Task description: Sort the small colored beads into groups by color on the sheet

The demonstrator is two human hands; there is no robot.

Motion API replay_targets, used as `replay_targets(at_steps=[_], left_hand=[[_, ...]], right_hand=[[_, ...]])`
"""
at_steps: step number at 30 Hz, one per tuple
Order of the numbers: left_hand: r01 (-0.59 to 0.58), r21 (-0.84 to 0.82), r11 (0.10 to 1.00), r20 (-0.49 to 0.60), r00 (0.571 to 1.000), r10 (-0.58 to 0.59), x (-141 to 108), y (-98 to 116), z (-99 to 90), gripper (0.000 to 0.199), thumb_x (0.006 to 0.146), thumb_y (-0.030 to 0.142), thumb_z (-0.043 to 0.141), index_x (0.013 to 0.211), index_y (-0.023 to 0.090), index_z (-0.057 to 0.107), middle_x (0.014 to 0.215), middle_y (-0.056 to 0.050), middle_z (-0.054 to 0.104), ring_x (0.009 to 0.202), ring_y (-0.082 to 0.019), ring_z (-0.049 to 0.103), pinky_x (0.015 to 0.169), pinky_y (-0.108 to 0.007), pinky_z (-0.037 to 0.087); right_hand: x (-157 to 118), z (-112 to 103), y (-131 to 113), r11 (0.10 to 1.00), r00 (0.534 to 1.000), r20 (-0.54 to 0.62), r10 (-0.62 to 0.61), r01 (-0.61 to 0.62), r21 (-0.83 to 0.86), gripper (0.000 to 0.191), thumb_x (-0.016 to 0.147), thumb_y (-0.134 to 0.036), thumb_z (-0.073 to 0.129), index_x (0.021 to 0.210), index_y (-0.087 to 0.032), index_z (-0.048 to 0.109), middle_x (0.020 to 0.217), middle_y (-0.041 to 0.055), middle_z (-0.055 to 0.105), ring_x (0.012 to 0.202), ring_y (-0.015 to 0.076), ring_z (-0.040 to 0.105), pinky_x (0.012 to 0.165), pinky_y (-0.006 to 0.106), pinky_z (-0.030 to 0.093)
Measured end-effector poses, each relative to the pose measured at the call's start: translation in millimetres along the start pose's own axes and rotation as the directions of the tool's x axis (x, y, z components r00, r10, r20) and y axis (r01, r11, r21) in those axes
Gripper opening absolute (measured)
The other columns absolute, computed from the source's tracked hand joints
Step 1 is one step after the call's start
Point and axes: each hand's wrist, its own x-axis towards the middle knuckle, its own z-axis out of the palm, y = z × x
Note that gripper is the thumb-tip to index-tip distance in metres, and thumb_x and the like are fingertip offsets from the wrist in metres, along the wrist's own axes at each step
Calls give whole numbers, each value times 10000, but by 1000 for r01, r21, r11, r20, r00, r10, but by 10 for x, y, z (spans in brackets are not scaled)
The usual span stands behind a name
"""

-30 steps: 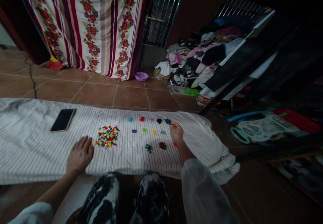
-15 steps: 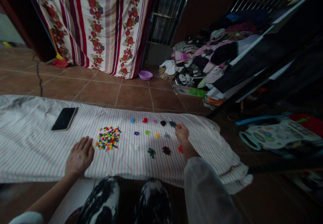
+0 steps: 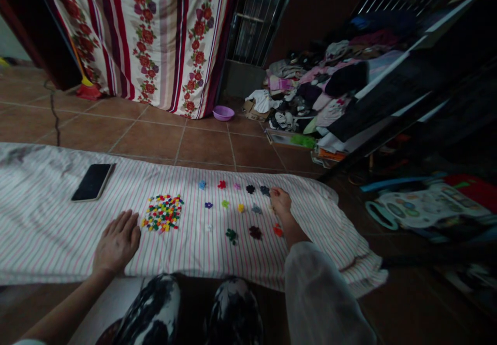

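Note:
My left hand [image 3: 116, 239] lies flat on the striped cloth [image 3: 174, 257], left of a squarish spread of small multicoloured pieces [image 3: 162, 214]. Fingers curled together, my right hand [image 3: 281, 201] rests at the right end of several small colour-sorted clusters. Its fingertips are beside a dark grey cluster [image 3: 264, 190]; anything between them is too small to make out. Close by are a black cluster [image 3: 250, 189], a grey cluster [image 3: 256, 208], a brown cluster [image 3: 255, 232] and an orange cluster [image 3: 277, 230], which sits by my wrist. A pale cluster is partly hidden by this hand.
A phone [image 3: 92, 182] lies on the cloth at the left. Beyond the cloth's far edge, a purple basin [image 3: 223, 113] stands on the tiled floor near a floral curtain [image 3: 166, 39]. Clothes [image 3: 310, 88] are heaped at the back right. My knees show at the near edge.
The view has shifted slightly, moving the cloth and phone a little left in the picture. My right hand has drawn slightly away from the dark grey cluster, and more of the orange cluster shows.

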Motion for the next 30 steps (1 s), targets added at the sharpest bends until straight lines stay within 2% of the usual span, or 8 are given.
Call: replay_targets(at_steps=[2,4,6,11,17,22,30], left_hand=[[3,0,1000,-9,1000,-3,6,9,-19,513,963,353,282,1236,68,612,1320,-193,625,1293,-312,535,1077,-465,420],[4,5,1000,-14,1000,-4,13,15,-37,503,963,351,287,1240,80,610,1319,-187,627,1291,-301,538,1069,-461,429],[-3,13,1000,-19,1000,3,17,16,-48,497,963,351,289,1239,90,611,1312,-182,633,1288,-291,543,1062,-455,436],[-22,12,1000,-39,999,23,13,12,-35,511,964,352,286,1228,68,620,1301,-190,639,1273,-310,552,1050,-465,441],[-27,-3,1000,-37,999,27,6,7,-30,506,966,346,294,1238,65,616,1309,-196,632,1276,-316,548,1050,-470,436],[-33,-6,999,-39,999,33,11,10,-50,510,968,351,295,1236,60,617,1303,-205,632,1275,-317,547,1037,-468,443],[-1,-9,1000,-21,1000,1,6,9,-37,507,961,363,292,1241,83,610,1305,-191,634,1293,-301,536,1061,-462,434]], right_hand=[[22,19,-8,988,989,-19,-147,146,-52,319,768,-342,588,1009,-196,737,991,89,705,973,239,602,927,370,439],[41,42,-37,952,956,11,-292,291,-99,309,772,-330,600,1021,-200,730,1083,98,690,1067,255,572,998,417,391],[57,72,-73,922,930,69,-361,367,-126,284,773,-296,611,1016,-212,730,1138,96,682,1116,265,550,1017,442,370],[82,180,-130,920,930,137,-341,360,-154,215,769,-256,644,962,-262,738,1171,57,690,1138,287,538,969,440,402],[113,289,-83,894,891,168,-423,440,-85,165,789,-212,591,878,-243,726,1066,60,716,1027,241,609,944,391,447],[179,301,9,885,872,194,-448,464,-39,173,773,-189,580,870,-227,718,1031,75,720,1009,240,631,928,387,477],[218,256,89,904,893,169,-417,427,-24,197,731,-153,557,836,-219,709,971,72,714,966,229,631,930,380,485]])
